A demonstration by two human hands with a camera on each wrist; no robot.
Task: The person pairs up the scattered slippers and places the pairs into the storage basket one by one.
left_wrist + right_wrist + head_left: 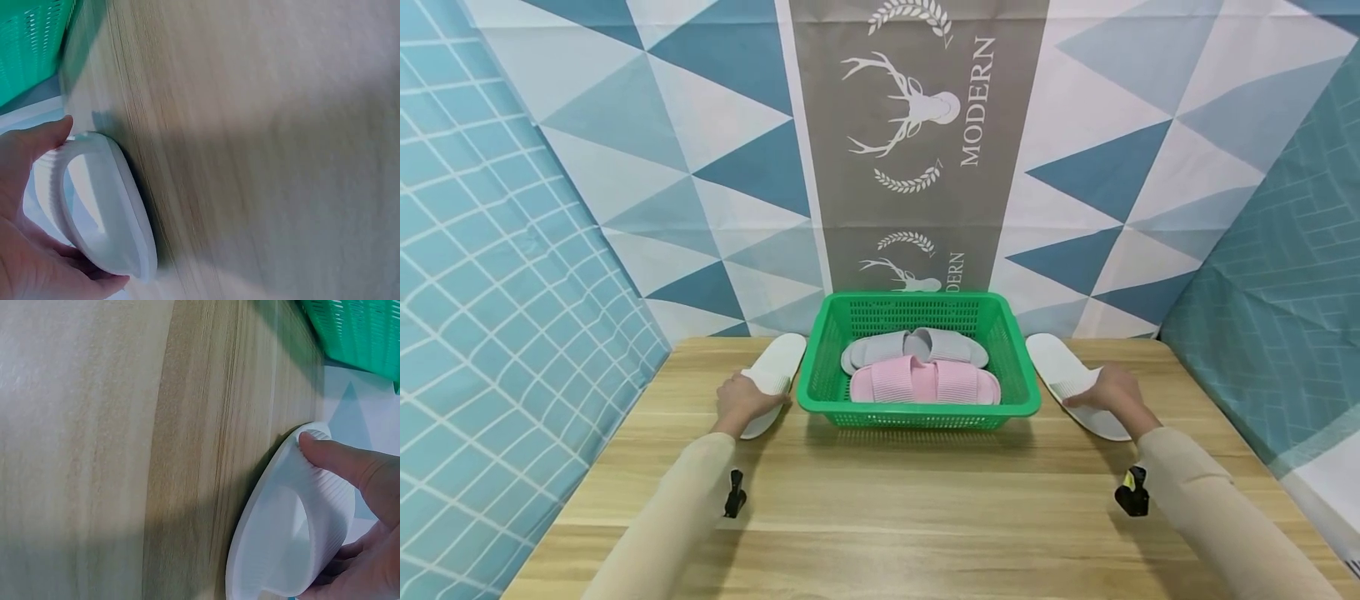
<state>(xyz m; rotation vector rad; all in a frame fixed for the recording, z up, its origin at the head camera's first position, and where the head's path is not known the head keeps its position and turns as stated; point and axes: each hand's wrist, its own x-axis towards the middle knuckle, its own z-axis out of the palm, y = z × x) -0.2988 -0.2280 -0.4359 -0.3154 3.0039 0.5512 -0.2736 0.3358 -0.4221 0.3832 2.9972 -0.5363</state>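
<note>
White slippers (772, 377) (1070, 380) flank the basket (917, 408), gripped by both outstretched hands (741, 400) (1112, 392).

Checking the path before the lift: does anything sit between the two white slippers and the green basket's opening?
Only the green plastic basket's own side walls. The left hand grips one white slipper, the right hand the other white slipper. Grey and pink slippers already lie inside.

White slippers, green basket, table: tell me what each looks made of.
White slippers, left and right: thin soft fabric or foam, matte; the ribbed strap shows in both wrist views, so likely disposable textile. Green basket: moulded plastic, slightly glossy, with perforated grid walls. Table: wood-grain surface, smooth with a low sheen, possibly laminate rather than solid wood.
</note>
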